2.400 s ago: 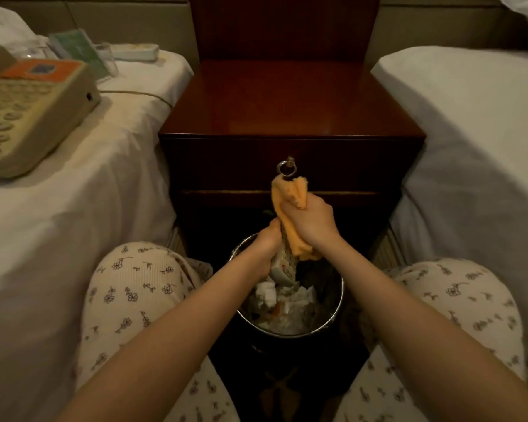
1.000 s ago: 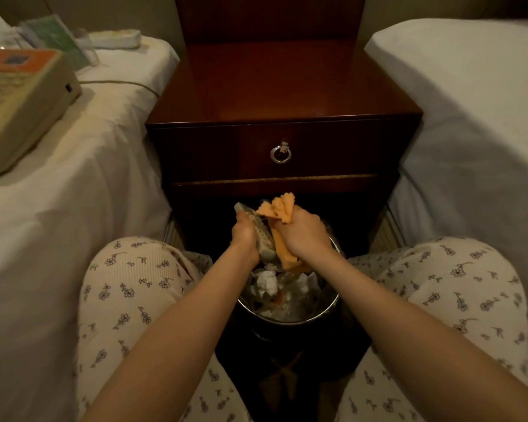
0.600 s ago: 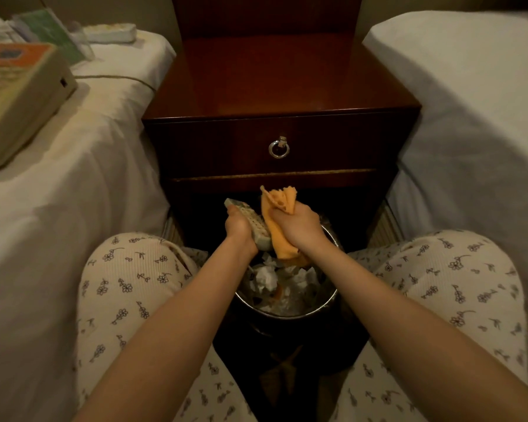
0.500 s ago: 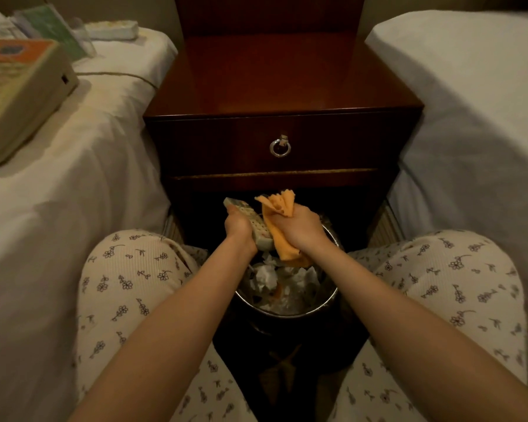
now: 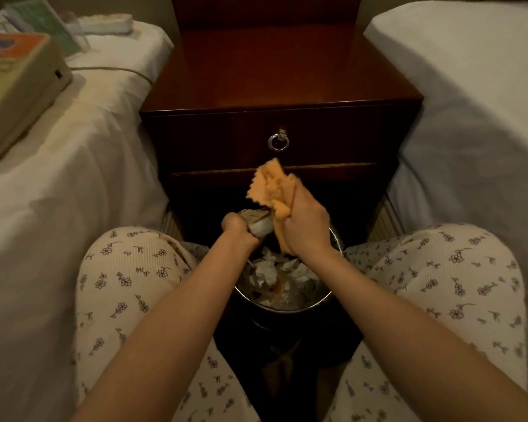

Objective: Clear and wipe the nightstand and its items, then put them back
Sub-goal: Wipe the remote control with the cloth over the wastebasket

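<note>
Your right hand (image 5: 307, 222) is fisted round a bunched orange cloth (image 5: 272, 187); your left hand (image 5: 237, 228) grips a pale remote (image 5: 258, 223) touching it, above the waste bin (image 5: 290, 310). Turn the remote as you rub, so every face gets wiped. The nightstand (image 5: 275, 86) stands just beyond.

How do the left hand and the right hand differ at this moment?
The left hand grips a pale remote control; the right hand grips a bunched orange cloth. The left hand sits lower in the picture, the right hand higher, with cloth sticking up above it. Both are curled round their things, close together over the waste bin in front of the nightstand.
</note>
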`<state>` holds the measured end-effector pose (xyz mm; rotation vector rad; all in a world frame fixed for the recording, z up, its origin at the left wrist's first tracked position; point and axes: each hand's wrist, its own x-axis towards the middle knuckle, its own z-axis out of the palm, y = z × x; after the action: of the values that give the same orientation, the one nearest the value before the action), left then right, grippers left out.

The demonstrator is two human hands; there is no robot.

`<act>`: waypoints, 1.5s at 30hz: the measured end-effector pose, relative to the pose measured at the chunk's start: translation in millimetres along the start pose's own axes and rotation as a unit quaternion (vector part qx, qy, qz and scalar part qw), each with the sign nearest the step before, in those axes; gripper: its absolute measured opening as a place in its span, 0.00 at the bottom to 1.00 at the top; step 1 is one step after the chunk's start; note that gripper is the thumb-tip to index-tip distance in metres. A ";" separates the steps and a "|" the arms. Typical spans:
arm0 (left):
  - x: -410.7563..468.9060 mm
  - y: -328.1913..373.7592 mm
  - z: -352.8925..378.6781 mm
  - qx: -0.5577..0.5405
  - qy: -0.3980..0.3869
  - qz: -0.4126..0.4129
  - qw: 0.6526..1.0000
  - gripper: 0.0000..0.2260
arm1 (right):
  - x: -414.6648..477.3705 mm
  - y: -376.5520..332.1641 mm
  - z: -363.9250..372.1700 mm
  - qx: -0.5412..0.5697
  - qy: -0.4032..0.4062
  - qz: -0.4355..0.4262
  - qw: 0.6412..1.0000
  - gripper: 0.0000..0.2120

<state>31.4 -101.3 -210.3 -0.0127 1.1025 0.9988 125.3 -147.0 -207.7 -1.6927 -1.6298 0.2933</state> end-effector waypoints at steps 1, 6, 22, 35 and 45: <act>1.6 1.1 0.0 0.008 0.027 0.012 1.000 0.17 | 3.5 1.8 -2.2 0.049 0.004 0.064 0.997 0.22; 3.2 -2.5 0.0 0.176 0.018 0.017 0.984 0.19 | 13.9 -1.1 1.8 0.310 -0.061 0.243 0.917 0.16; -11.0 -21.1 7.1 0.438 -0.167 0.065 0.881 0.21 | 18.6 16.1 0.7 0.258 0.042 0.261 0.929 0.18; -18.6 -4.9 1.8 0.587 -0.149 0.065 0.793 0.11 | 40.4 20.6 -14.9 0.354 -0.001 0.361 0.863 0.21; -19.4 -7.0 1.0 0.629 -0.134 0.114 0.758 0.07 | 46.7 25.4 -28.3 0.124 -0.116 0.295 0.940 0.14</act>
<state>35.2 -117.9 -198.4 1.3490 1.3303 0.2664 169.9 -111.1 -189.3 -1.9641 -1.1344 0.9804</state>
